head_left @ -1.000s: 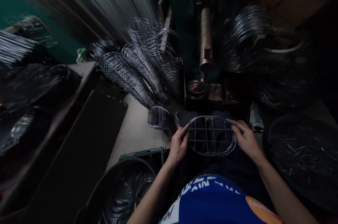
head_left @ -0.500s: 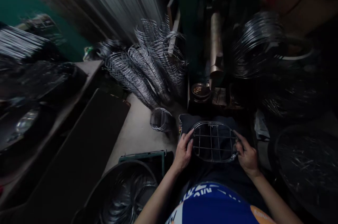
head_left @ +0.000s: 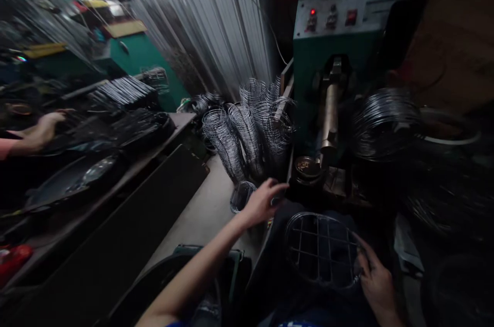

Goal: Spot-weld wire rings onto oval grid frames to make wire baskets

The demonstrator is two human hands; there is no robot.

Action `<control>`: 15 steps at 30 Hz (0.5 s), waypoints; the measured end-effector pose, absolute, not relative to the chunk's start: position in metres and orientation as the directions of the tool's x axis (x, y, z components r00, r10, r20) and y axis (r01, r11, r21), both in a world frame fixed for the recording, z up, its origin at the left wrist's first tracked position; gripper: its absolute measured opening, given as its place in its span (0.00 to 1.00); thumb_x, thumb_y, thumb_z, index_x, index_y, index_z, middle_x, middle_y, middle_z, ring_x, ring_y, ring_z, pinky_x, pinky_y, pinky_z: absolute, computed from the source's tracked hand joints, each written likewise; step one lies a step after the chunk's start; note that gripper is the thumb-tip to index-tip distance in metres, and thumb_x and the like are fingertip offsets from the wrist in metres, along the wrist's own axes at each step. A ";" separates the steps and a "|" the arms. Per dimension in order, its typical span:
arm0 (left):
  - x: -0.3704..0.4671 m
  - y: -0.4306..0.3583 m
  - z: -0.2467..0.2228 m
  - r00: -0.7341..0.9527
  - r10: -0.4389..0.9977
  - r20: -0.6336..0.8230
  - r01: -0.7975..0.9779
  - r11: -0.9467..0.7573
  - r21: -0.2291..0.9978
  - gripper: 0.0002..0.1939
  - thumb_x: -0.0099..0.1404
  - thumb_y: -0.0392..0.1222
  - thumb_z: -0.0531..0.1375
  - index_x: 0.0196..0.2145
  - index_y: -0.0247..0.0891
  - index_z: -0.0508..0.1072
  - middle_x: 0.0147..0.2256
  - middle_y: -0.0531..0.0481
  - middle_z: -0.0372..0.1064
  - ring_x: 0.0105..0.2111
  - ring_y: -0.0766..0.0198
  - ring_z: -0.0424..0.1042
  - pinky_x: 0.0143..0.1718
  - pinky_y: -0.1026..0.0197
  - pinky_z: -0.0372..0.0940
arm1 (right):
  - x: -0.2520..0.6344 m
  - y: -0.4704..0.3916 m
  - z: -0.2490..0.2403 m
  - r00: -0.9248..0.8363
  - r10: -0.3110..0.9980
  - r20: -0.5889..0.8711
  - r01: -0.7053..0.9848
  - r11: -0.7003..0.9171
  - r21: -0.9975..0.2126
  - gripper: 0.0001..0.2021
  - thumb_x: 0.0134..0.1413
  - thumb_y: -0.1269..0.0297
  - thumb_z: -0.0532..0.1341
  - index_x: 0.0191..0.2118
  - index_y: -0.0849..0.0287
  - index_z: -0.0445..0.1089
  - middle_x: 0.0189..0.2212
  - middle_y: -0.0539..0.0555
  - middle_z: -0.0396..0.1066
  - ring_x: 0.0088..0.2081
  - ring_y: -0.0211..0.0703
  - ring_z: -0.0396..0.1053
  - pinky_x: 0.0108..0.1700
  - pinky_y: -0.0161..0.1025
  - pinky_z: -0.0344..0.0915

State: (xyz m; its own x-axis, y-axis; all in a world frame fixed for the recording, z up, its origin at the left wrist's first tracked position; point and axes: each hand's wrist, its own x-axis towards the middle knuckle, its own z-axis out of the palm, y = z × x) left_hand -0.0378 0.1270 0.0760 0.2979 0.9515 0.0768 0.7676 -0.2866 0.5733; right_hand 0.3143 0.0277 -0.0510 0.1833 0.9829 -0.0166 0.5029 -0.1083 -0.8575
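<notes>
My right hand (head_left: 373,271) grips the right end of an oval wire rack (head_left: 317,255), a looped rim with crossing wires inside, held over my lap. My left hand (head_left: 266,201) is off the rack, reaching forward above its left end with the fingers stretched out and apart. Nothing shows in it. Just behind that hand, a short stack of wire frames (head_left: 240,197) stands on the floor. Beyond lie long nested stacks of wire frames (head_left: 252,144), leaning toward the wall.
Ahead stands a green machine (head_left: 309,59) with a metal arm (head_left: 330,119) and a red light. A small bowl of bits (head_left: 307,167) sits below it. At left, a co-worker's hand (head_left: 48,126) is over a bench (head_left: 154,144). Wire coils (head_left: 386,121) hang at right.
My left hand has let go of the rack and moved forward. The right hand still holds it. The view has tilted up and left, bringing the machine panel and the co-worker's hand into sight.
</notes>
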 end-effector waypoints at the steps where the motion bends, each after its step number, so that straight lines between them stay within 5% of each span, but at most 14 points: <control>1: -0.040 0.153 0.092 0.235 0.954 0.187 0.821 -0.298 0.487 0.23 0.69 0.48 0.59 0.60 0.45 0.70 0.53 0.42 0.65 0.52 0.53 0.69 0.53 0.52 0.69 | 0.315 0.029 -0.053 0.181 0.983 -0.017 0.509 -0.108 -0.854 0.27 0.63 0.46 0.54 0.59 0.55 0.74 0.50 0.56 0.79 0.50 0.50 0.78 0.50 0.37 0.75; 5: -0.033 0.255 0.147 0.092 0.878 0.470 0.966 -0.193 0.170 0.22 0.69 0.42 0.59 0.60 0.42 0.69 0.56 0.39 0.62 0.57 0.48 0.62 0.52 0.51 0.68 | 0.315 0.030 -0.054 0.167 0.986 0.024 0.539 -0.071 -0.839 0.27 0.62 0.45 0.54 0.57 0.54 0.75 0.46 0.56 0.80 0.45 0.49 0.80 0.44 0.36 0.77; 10: -0.018 0.322 0.169 0.215 0.913 0.346 0.974 -0.178 -0.138 0.17 0.73 0.35 0.49 0.50 0.40 0.74 0.57 0.34 0.62 0.57 0.46 0.60 0.45 0.51 0.68 | 0.327 0.027 -0.043 0.189 0.980 0.058 0.604 -0.070 -0.794 0.25 0.59 0.41 0.56 0.52 0.52 0.77 0.42 0.56 0.81 0.40 0.52 0.81 0.36 0.39 0.78; 15: -0.032 0.314 0.179 0.317 0.898 0.304 0.930 -0.232 -0.286 0.19 0.75 0.36 0.45 0.51 0.38 0.73 0.52 0.35 0.67 0.55 0.48 0.64 0.44 0.54 0.67 | 0.353 0.025 -0.035 0.309 0.949 0.070 0.704 -0.178 -0.688 0.28 0.55 0.37 0.57 0.51 0.52 0.77 0.35 0.58 0.81 0.28 0.56 0.78 0.25 0.45 0.72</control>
